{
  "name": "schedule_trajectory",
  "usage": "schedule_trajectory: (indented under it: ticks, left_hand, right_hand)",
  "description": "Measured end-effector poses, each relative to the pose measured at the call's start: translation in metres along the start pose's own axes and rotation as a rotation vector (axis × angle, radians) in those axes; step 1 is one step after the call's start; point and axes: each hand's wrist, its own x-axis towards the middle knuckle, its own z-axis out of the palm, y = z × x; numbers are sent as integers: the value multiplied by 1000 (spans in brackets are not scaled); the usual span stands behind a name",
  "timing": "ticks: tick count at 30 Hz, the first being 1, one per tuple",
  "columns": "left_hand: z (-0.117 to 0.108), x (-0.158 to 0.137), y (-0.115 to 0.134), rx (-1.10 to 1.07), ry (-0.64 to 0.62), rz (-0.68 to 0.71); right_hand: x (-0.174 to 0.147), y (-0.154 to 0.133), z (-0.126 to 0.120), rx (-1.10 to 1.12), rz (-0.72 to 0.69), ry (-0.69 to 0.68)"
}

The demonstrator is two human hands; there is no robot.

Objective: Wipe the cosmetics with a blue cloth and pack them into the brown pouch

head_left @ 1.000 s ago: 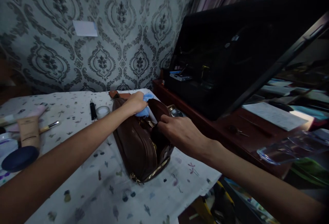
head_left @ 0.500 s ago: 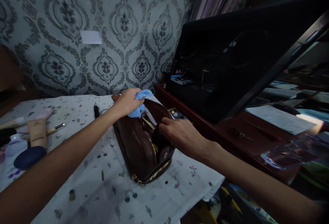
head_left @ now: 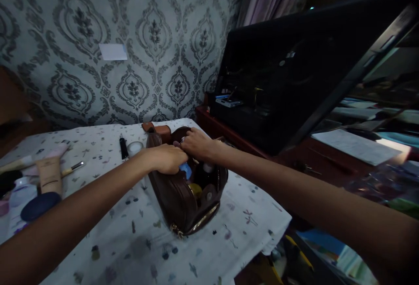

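Compared with the earlier frame, your right hand is now reaching farther back over the brown bag, while your left hand and the blue cloth are sitting lower, at the bag's mouth. Position: the bag is standing open on the tabletop, its near end facing you. Hands: the left is curling shut on the cloth, a fold of which is poking out below the fingers. The right is bending its fingers at the far end of the opening; their tips are hiding, so what they are pinching, if anything, cannot be told.

Risks, in judgement. The cloth is lying close to the opened zip, whose teeth are running up beside it; a sharp pull could be snagging the fabric. The yellow item and other contents are crowding the near end, so a sweeping wrist could be knocking them out. Both hands are bearing near the far rim; uneven pressure could be tipping the bag, or sliding it towards the round container and black tube.
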Motion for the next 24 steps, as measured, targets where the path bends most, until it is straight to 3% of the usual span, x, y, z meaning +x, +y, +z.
schedule_trajectory:
  ticks: [4, 12, 20, 24]
  left_hand:
    - [7, 4, -3, -29, -26, 26]
    - [19, 4, 0, -37, 43, 6]
    - [20, 2, 0, -55, 38, -17]
    - [20, 3, 0, -59, 27, -27]
  right_hand:
    - [8, -6, 4, 24, 66, -36]
    - [11, -12, 3, 84, 176, -49]
    - [8, -13, 3, 147, 259, 79]
    - [8, -10, -1, 189, 286, 65]
